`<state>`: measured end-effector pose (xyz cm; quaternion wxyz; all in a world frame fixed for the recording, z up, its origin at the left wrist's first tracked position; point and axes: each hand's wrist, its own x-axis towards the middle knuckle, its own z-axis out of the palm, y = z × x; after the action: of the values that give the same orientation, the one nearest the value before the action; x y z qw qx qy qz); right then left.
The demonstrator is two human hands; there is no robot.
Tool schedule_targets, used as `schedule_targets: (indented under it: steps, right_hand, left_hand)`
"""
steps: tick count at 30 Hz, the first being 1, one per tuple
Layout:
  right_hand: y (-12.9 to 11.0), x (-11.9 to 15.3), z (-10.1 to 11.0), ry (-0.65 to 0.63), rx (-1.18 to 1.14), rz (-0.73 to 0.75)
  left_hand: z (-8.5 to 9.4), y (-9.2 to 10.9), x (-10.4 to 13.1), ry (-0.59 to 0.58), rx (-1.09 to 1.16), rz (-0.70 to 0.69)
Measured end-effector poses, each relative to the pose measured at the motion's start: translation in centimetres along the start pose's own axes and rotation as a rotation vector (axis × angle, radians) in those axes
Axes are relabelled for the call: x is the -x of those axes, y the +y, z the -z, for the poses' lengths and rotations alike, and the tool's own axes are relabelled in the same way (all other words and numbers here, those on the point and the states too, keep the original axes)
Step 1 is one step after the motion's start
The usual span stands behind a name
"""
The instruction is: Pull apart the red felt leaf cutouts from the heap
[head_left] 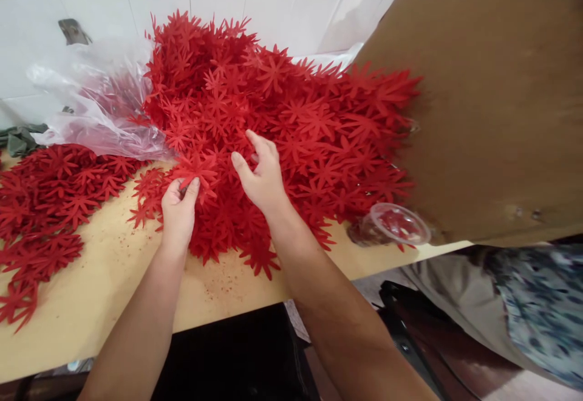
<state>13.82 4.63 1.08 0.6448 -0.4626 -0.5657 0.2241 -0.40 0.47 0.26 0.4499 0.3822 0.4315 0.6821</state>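
Red star-shaped artificial leaves lie in a big heap [314, 121] across the middle of the table. At the heap's near left edge, my left hand [178, 214] pinches a red artificial leaf [201, 170] between thumb and fingers. My right hand [264, 179] hovers over or just touches the front of the heap, its thumb and index finger apart and nothing visible in it. Whether its fingertips rest on the leaves, I cannot tell.
A second heap of red leaves [54, 194] lies at left, beside a clear plastic bag [102, 106]. A clear plastic cup [392, 225] lies tipped near the front edge. A large cardboard sheet [483, 103] stands at right, with a person's patterned clothing [542, 304] below it.
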Motion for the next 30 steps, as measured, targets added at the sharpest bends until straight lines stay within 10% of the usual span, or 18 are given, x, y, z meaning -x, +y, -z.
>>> schedule_targets:
  steps: [12,30]
  right_hand:
    - [-3.0,1.6,0.0,-0.537,-0.475,-0.516]
    - [-2.4,1.8,2.1,-0.096,-0.438,-0.388]
  left_hand:
    - [-0.5,-0.5,0.5,-0.211,-0.075,-0.01]
    - [0.5,0.1,0.0,-0.113,-0.211,-0.066]
